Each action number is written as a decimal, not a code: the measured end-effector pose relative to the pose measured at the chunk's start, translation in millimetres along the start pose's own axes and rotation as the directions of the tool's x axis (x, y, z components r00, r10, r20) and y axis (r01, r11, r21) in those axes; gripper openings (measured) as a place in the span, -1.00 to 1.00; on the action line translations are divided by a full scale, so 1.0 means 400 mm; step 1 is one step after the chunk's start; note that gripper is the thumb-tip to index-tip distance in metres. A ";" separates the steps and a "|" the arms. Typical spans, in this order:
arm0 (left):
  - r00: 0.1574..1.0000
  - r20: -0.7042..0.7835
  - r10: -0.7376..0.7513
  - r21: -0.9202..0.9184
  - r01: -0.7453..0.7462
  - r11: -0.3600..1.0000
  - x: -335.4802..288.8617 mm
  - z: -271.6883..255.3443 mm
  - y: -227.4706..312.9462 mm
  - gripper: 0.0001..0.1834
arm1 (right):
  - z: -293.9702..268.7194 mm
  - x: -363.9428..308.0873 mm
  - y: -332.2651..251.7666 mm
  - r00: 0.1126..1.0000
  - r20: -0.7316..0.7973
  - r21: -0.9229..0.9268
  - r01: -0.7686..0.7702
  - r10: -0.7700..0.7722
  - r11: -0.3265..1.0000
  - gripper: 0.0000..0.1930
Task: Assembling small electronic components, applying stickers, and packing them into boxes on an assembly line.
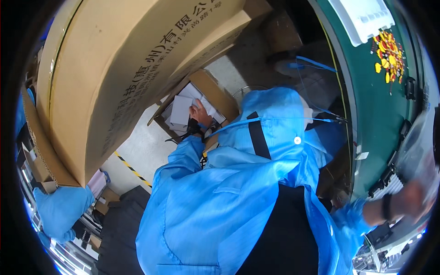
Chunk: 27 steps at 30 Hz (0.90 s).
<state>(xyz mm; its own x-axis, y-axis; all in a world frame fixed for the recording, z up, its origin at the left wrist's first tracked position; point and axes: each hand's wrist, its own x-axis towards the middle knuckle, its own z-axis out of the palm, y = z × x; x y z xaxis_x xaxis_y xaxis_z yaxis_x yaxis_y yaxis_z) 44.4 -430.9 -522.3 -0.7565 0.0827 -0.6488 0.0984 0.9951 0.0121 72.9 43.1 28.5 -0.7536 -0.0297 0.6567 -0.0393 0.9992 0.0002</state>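
Note:
My left hand (200, 113) reaches down into an open cardboard box (219, 94). Its fingers are apart and touch the white flat pieces (181, 109) inside, which look like paper or thin cartons. A dark band with black ends circles that wrist, and a blue coiled cord (238, 123) runs from near it across my blue smock. Over at the far right, my right hand (409, 200) is smeared by motion beside clear plastic sheeting (419, 169). A black band (387, 207) sits on the right wrist. Whether those fingers hold anything is hidden by the blur.
A large printed carton (91, 68) towers at the left. Along the right runs a green-topped bench (371, 101), bearing a white tray (364, 18), a pile of small yellow and red parts (389, 57) and several black pieces. Yellow-black tape (130, 168) marks the floor.

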 end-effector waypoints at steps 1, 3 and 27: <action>0.999 -0.037 -0.013 -0.003 0.013 1.000 -0.011 0.009 -0.007 0.10 | -0.033 -0.076 -0.064 0.971 0.146 0.365 -0.229 0.187 0.902 -0.75; 0.999 -0.016 0.035 -0.093 -0.036 0.995 -0.006 -0.018 0.037 0.04 | -0.085 -0.197 -0.201 0.807 0.503 0.493 -0.563 0.310 0.664 -0.67; 0.895 0.412 -0.170 -0.607 0.409 0.681 0.259 0.383 -0.116 -0.37 | 0.188 -1.298 -0.071 -0.270 0.247 -0.015 -0.961 0.931 -0.274 -0.67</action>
<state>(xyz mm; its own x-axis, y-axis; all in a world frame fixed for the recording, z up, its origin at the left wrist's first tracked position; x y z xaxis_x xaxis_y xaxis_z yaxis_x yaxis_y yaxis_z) 60.5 -476.8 -706.7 -0.4279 -0.1178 -0.8961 -0.6348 0.7450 0.2052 415.7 28.4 -369.1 0.0043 0.9316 -0.3635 0.7454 -0.2453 -0.6199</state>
